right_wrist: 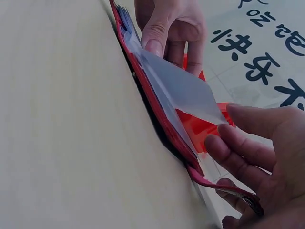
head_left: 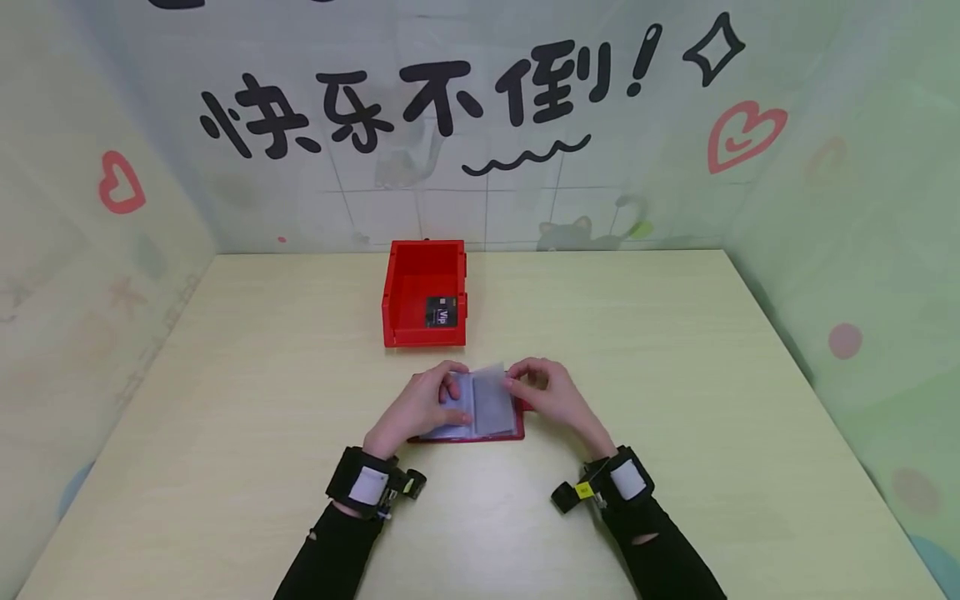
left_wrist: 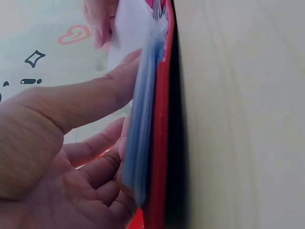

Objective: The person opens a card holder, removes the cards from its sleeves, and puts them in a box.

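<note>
A red-covered card holder [head_left: 517, 432] lies spread apart on the table, with clear plastic sleeves inside. My left hand [head_left: 420, 402] holds its left side, the thumb pressing on the stack of sleeves [left_wrist: 140, 143] and the other fingers curled by their far edge. A single clear sleeve page [right_wrist: 183, 88] stands lifted at an angle on the right side. Its outer corner is pinched between the thumb and fingers of my right hand [head_left: 553, 393]. Under that hand a red strap with a metal snap [right_wrist: 224, 187] sticks out from the cover.
Behind the card holder stands a red plastic bin [head_left: 411, 287]. A black card marked "Vip" [head_left: 441, 312] lies in its front right corner. The pale wooden table [head_left: 225, 400] is bounded by printed cloth walls [head_left: 487, 208] at the back and both sides.
</note>
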Tool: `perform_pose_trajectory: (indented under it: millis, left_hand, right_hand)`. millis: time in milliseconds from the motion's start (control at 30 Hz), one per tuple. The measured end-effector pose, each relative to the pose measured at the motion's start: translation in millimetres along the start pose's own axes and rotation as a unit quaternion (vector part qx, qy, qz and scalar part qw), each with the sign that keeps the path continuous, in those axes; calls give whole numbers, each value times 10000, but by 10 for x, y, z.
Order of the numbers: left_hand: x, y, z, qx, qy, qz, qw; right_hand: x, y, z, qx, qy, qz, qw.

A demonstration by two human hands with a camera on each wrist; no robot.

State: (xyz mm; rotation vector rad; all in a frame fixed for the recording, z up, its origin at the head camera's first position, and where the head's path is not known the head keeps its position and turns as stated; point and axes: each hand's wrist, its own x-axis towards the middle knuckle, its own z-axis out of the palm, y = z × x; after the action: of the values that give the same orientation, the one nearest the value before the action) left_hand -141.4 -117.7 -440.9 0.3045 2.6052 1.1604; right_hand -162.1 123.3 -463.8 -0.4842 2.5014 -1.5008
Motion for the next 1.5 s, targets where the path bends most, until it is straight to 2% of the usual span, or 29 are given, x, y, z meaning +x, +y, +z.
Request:
perform_pose_trajectory:
  millis: [67, 200, 367, 533, 633, 733, 833, 967, 1033, 1300, 1433, 1500]
  left_hand:
    - [5, -11, -2, -31, 17, 43, 10000]
    - [23, -42, -10, -175, 3, 123, 9998]
    - [42, -52, -31, -373, -59, 67, 9993]
    - [45, -24, -46, -467, -109, -35, 9988]
    - [40, -18, -48, -417, -43, -21, 9991]
    - [26, -28, -58, -379, 58, 50, 9993]
    - [10, -47, -70, -351, 212, -6, 9992]
    - [0, -58, -69, -322, 512, -288, 9978]
    - [-6, -50, -65, -310, 646, -437, 9965]
    - [-67, 6, -39, -93, 899, -781, 9928]
    - [-90, 50, 5, 452, 1185, -721, 9893]
    - [-91, 74, 39, 756, 1344, -579, 9863]
  right_hand:
    - [-14, -7, -14, 202, -158, -42, 9997]
    - [-31, -31, -38, 308, -512, -426, 9973]
    - [-39, -22, -17, -95, -960, -1074, 9895]
    - [-51, -20, 84, -1037, -811, -1753, 9757]
    - [-56, -21, 147, -1414, -561, -1920, 9695]
    - [-58, -8, 174, -1638, -285, -1843, 9687]
    - [-55, 40, 157, -1907, -15, -1424, 9713]
    - [-53, 108, 93, -2179, 176, -791, 9726]
    - [-53, 124, 61, -2207, 160, -629, 9732]
    - [-60, 156, 33, -2174, 100, -597, 9742]
    - [-68, 157, 35, -2212, 138, -595, 9733]
    - [-75, 160, 33, -2204, 141, -566, 9737]
